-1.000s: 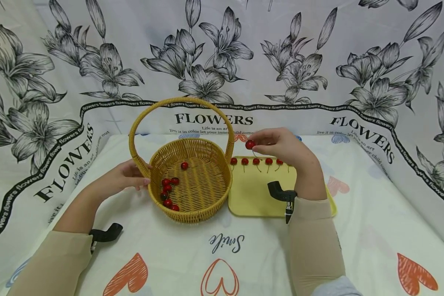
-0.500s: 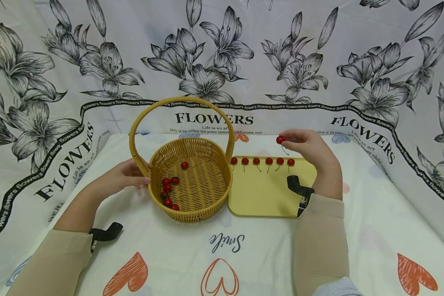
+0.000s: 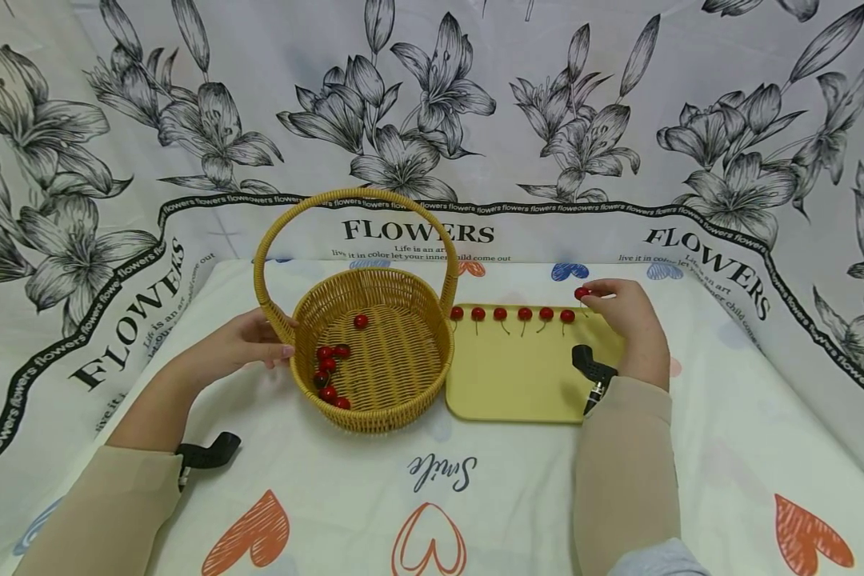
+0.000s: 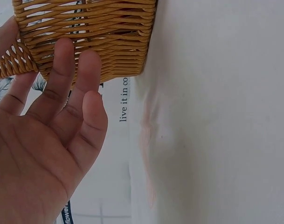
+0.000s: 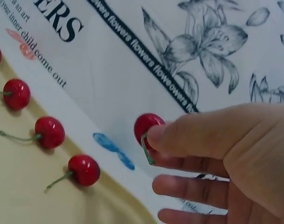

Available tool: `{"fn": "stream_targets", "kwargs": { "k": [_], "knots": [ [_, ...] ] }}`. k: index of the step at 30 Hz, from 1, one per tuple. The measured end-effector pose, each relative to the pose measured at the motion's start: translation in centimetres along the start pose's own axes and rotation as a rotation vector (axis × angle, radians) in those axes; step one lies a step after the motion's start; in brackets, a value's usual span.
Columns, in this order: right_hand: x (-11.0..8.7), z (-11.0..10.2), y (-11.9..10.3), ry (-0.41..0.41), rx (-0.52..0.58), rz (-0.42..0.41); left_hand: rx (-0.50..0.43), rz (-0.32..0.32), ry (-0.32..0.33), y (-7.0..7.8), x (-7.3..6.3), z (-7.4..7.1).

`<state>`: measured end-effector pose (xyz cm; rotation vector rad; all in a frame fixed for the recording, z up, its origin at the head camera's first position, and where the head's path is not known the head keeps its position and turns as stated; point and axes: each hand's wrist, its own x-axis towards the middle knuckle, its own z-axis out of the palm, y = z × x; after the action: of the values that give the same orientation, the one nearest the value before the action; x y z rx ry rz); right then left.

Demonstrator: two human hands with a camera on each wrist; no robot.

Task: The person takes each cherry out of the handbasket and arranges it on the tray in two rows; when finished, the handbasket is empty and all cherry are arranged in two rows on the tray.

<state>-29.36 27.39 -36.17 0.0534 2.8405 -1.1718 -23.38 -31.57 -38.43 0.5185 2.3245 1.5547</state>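
The right hand (image 3: 622, 308) pinches a glossy cherry (image 3: 582, 294); the left hand (image 3: 239, 342) grips a woven basket (image 3: 376, 420) on a heart-printed worktop (image 3: 507, 500) before flowered fabric (image 3: 500, 180).

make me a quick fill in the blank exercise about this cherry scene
In the head view, the wicker basket, touched by the left hand, stands to the ____ of the tray.
There, ____ row cherries lie along the tray.
The tray's colour is ____.
The stem of the held cherry in the right hand is coloured ____.
Missing words: left; six; yellow; green.
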Motion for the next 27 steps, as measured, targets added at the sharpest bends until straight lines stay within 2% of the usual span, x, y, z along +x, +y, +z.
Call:
{"fn": "stream_targets", "kwargs": {
  "k": [8, 16, 27],
  "knots": [
    [0.5, 0.9, 2.3, 0.038, 0.058, 0.148, -0.008, -0.009, 0.005, 0.1, 0.0, 0.2],
    [1.2, 1.8, 3.7, 0.081, -0.002, 0.181, 0.012, -0.01, 0.01, 0.3, 0.0, 0.3],
    [1.4, 2.5, 3.5, 0.126, 0.009, 0.245, 0.01, -0.018, 0.018, 0.1, -0.1, 0.2]
  ]
}}
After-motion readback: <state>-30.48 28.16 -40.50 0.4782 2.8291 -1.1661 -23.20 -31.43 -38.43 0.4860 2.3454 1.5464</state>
